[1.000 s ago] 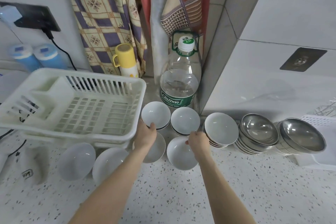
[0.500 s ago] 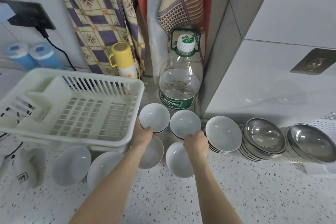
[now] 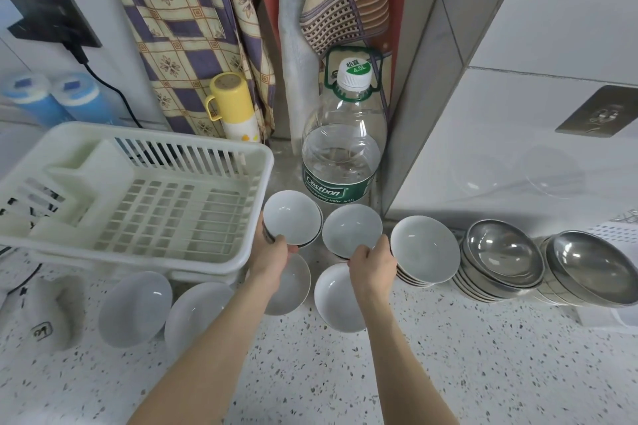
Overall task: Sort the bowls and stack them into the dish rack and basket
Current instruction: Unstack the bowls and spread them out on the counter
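Note:
My left hand (image 3: 271, 257) grips the near rim of a white bowl (image 3: 293, 217) beside the white dish rack (image 3: 241, 262). My right hand (image 3: 373, 267) grips the near rim of a second white bowl (image 3: 352, 224). Under the hands lie two more white bowls, one on the left (image 3: 293, 290) and one on the right (image 3: 336, 300). A stack of white bowls (image 3: 426, 248) leans to the right of them. Two stacks of steel bowls (image 3: 502, 257) (image 3: 592, 267) lean further right. Two more white bowls (image 3: 134, 307) (image 3: 196, 312) lie in front of the rack.
A large water bottle (image 3: 341, 155) stands right behind the held bowls, with a yellow flask (image 3: 233, 107) and hanging cloths to its left. A white basket (image 3: 618, 235) shows at the right edge. A white cloth (image 3: 41, 314) lies at the left on the speckled counter (image 3: 483, 373).
Both hands have moved away from me from the near bowls to the two back bowls and taken hold of their rims. The left bowl is tilted up.

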